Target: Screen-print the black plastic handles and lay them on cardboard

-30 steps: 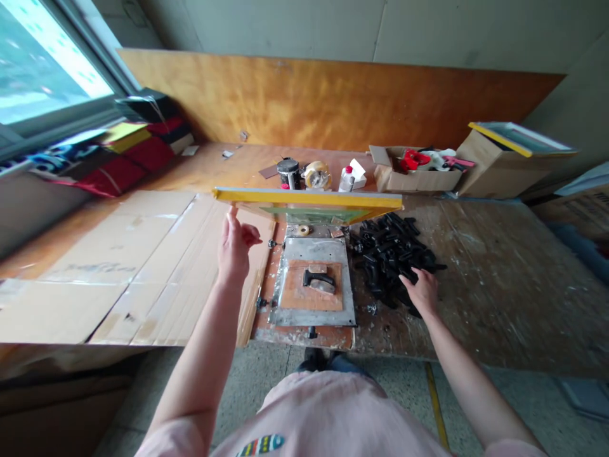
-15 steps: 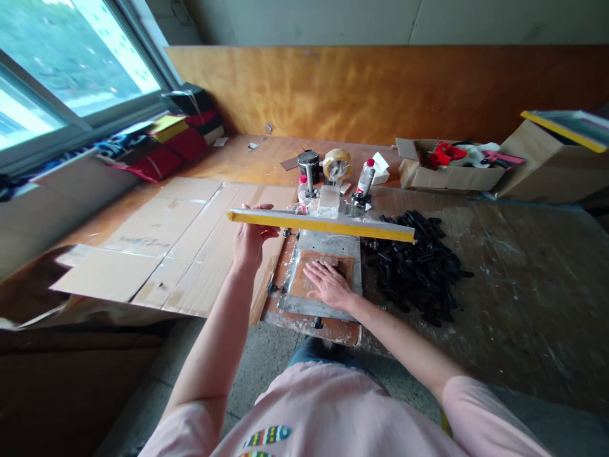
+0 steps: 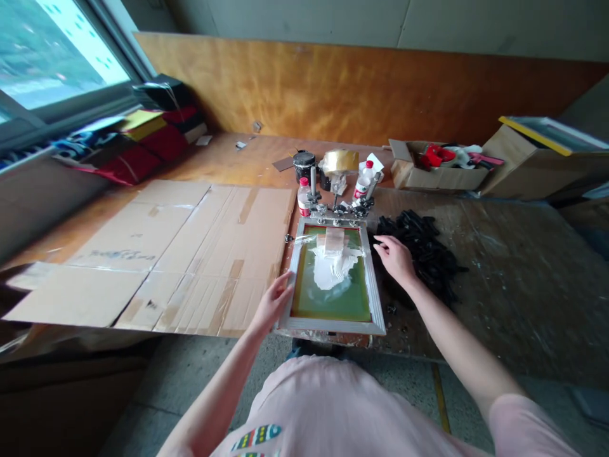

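Note:
A metal-framed printing screen (image 3: 375, 304) lies flat on the bench, its green mesh smeared with white ink (image 3: 333, 270). My left hand (image 3: 273, 303) rests against the frame's left edge, fingers curled on it. My right hand (image 3: 396, 257) hovers just past the frame's right edge with fingers spread, holding nothing, beside a heap of small black plastic parts (image 3: 425, 251). The hinge clamps (image 3: 340, 206) hold the frame's far end.
Flattened cardboard (image 3: 157, 247) covers the bench to the left. Behind the screen stand a small red-capped bottle (image 3: 303, 197), a black tin (image 3: 303, 164), a tape roll (image 3: 340, 162) and another bottle (image 3: 363, 184). Open cardboard boxes (image 3: 438, 171) sit at the back right.
The screen frame, raised a second ago, has swung down flat over the plate. My right hand left the plate and moved to the frame's right; my left hand followed the frame down.

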Motion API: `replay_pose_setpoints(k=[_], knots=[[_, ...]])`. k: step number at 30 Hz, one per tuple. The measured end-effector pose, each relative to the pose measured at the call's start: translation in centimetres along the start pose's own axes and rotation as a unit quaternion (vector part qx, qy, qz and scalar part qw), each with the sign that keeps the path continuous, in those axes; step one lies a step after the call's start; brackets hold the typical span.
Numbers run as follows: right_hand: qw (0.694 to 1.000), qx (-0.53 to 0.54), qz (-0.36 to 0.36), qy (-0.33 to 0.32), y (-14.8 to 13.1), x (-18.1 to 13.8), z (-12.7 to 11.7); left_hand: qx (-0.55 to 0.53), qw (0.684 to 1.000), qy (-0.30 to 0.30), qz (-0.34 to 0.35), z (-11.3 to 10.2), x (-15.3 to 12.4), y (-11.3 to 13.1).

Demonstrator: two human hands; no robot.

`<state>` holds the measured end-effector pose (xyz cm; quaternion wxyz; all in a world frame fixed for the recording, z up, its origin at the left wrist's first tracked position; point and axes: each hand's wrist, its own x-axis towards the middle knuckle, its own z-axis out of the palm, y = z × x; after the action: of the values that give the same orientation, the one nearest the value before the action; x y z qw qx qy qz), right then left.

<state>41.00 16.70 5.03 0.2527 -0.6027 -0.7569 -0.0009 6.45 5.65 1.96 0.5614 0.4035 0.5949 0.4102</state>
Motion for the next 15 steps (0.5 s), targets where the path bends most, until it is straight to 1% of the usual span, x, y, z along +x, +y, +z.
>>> replay_pose_setpoints(k=[1,3,5,7,9,10,11,13,15], knots=[[0.999,0.024,-0.020,0.010,-1.5,1.4,0.3,0.008,1.000,0.004,-0.002,0.1,0.4,-1.1],[0.996,0.022,-0.084,-0.003,-4.7,3.7,1.4,0.030,0.999,0.015,-0.007,0.2,1.4,-2.9],[0.991,-0.010,-0.118,-0.058,-7.4,5.1,2.5,0.055,0.998,0.017,-0.010,0.1,2.2,-4.1],[0.983,-0.035,-0.115,-0.139,-8.9,5.5,3.3,0.078,0.997,0.017,-0.008,-0.2,2.7,-4.7],[0.969,-0.050,-0.099,-0.220,-9.3,5.1,3.6,0.080,0.997,0.017,-0.002,-0.5,3.0,-5.1],[0.963,-0.056,-0.091,-0.249,-9.3,4.8,3.5,0.075,0.997,0.014,-0.001,-0.6,3.1,-5.3],[0.959,-0.061,-0.084,-0.264,-9.1,4.5,3.5,0.069,0.998,0.010,0.000,-0.7,3.2,-5.5],[0.963,-0.072,-0.071,-0.250,-8.8,3.9,3.4,0.062,0.998,-0.002,-0.002,-0.8,3.4,-5.8],[0.973,-0.077,-0.063,-0.208,-8.6,3.4,3.7,0.061,0.998,-0.014,-0.007,-0.9,3.5,-5.9]])
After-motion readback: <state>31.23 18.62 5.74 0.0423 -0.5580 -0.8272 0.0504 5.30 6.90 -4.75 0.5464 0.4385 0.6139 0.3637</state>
